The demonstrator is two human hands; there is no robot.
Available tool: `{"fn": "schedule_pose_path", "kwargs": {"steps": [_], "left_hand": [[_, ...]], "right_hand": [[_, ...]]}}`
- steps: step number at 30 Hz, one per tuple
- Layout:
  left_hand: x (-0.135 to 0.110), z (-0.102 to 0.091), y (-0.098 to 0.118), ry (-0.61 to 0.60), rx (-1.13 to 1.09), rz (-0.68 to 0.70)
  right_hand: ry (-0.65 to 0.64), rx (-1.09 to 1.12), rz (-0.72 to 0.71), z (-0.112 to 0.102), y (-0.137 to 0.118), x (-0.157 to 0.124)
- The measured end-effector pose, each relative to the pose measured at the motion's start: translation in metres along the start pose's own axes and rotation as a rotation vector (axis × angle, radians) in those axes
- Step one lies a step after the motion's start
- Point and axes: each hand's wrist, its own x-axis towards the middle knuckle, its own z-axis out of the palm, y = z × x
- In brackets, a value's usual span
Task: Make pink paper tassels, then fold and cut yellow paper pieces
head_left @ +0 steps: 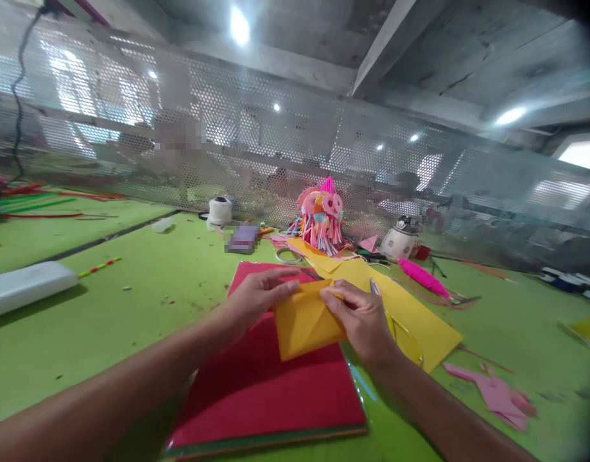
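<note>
A folded piece of orange-yellow paper [302, 324] is held just above a stack of red paper sheets [270, 385] on the green table. My left hand [259, 296] pinches its upper left edge, fingers closed on it. My right hand [364, 321] grips the paper's right side with thumb and fingers pressed on a fold. A pair of scissors [395, 324] with yellow handles lies beside my right hand on a larger yellow sheet [420, 321].
A pink and orange paper craft with fringes [321, 218] stands at the back. Near it are a roll of white thread [220, 210], a tape ring [289, 256], a white pot [400, 242] and a pink tassel [422, 276]. Pink scraps [497, 391] lie right. A perforated metal screen [275, 141] bounds the table.
</note>
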Motion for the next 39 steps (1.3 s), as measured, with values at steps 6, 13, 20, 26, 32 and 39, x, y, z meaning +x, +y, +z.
{"fn": "schedule_pose_path", "kwargs": {"steps": [6, 13, 20, 26, 32, 39], "left_hand": [[0.022, -0.025, -0.024, 0.022, 0.288, -0.102], [0.011, -0.026, 0.024, 0.089, 0.130, 0.342], [-0.011, 0.014, 0.023, -0.076, 0.041, 0.172], [-0.002, 0.020, -0.010, -0.009, 0.135, 0.195], [0.011, 0.003, -0.022, -0.028, 0.328, 0.190], [0.025, -0.028, -0.001, 0.476, 0.367, 0.305]], "right_hand": [[-0.043, -0.058, -0.023, -0.004, 0.002, 0.000], [0.010, 0.060, -0.066, -0.006, -0.025, 0.001], [0.117, 0.315, 0.001, 0.003, -0.031, 0.003], [0.133, 0.265, -0.054, -0.001, -0.031, 0.000], [0.206, 0.312, -0.121, -0.015, -0.045, 0.001], [0.341, 0.391, -0.057, -0.027, -0.047, 0.009]]}}
